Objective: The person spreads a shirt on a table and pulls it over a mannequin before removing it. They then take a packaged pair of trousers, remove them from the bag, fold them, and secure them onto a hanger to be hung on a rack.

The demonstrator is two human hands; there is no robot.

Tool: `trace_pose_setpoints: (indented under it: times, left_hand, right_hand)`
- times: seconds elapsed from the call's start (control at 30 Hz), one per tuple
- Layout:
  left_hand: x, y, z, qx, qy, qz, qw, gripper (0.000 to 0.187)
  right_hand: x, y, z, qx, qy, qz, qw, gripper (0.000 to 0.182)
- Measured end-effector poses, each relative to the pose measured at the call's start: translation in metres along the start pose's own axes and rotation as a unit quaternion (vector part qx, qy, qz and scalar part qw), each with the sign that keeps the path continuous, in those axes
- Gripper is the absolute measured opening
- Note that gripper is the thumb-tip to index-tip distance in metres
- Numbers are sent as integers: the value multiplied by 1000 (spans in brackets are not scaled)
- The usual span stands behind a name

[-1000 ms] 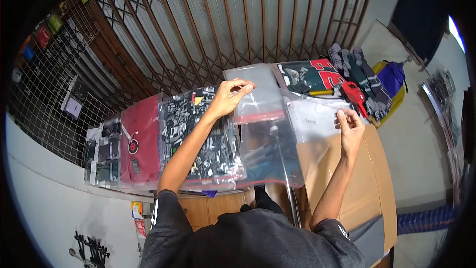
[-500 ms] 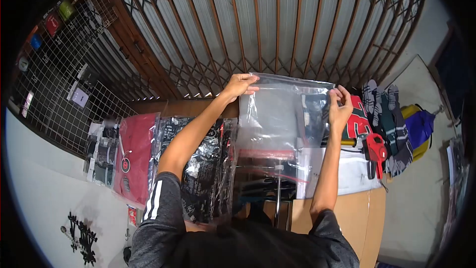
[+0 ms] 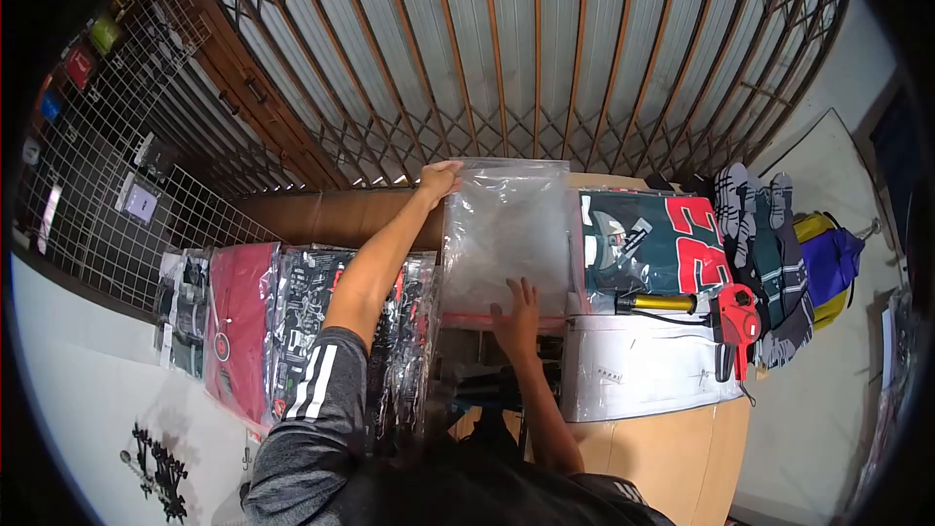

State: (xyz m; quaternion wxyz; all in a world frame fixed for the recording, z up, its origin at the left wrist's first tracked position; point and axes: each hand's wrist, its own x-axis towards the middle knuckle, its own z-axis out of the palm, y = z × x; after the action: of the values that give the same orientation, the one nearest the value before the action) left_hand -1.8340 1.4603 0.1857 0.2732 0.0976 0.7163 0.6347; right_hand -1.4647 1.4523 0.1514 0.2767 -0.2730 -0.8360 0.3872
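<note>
A clear plastic bag (image 3: 506, 224) lies spread out in front of me, with a reddish strip along its near edge. My left hand (image 3: 441, 181) is closed on the bag's far left corner. Over the bag's near edge, my right hand (image 3: 518, 321) has its fingers spread, and nothing is in its grasp. To the right of the bag is a dark green jersey (image 3: 623, 244) with red numbers, and nearer me a white plastic-wrapped package (image 3: 648, 365).
A red handheld device (image 3: 737, 317) with a cable and a yellow cylinder (image 3: 657, 303) lie at right. Bagged garments, black printed (image 3: 302, 321) and dark red (image 3: 243, 317), lie left. Striped socks (image 3: 732, 205) are far right. A folding metal gate (image 3: 506, 49) stands behind.
The bag has come down from being held up by both hands and now lies flatter. My right hand has let go of its far right corner and moved toward me and left.
</note>
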Motion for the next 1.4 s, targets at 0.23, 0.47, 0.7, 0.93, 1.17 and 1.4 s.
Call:
trace_pose_setpoints:
  times: [0.23,0.47,0.7,0.93,1.17,1.4]
  left_hand:
    - [-22,14,10,222,-2,101,970,66]
    - [-132,46,26,484,-307,242,783,76]
    - [-279,60,15,465,-451,256,717,66]
    - [-380,114,-31,423,-416,266,760,64]
    - [-478,102,-112,300,-313,278,857,59]
    - [-593,25,-186,29,-353,122,927,49]
  right_hand:
    - [-10,24,11,5,-9,63,998,61]
    - [-14,23,12,23,25,52,998,61]
    - [-18,19,9,-120,23,66,990,65]
    - [-24,38,27,-163,-2,101,981,72]
    - [-91,-6,8,-112,15,19,993,57]
    - [-263,-12,11,-25,-61,79,995,40]
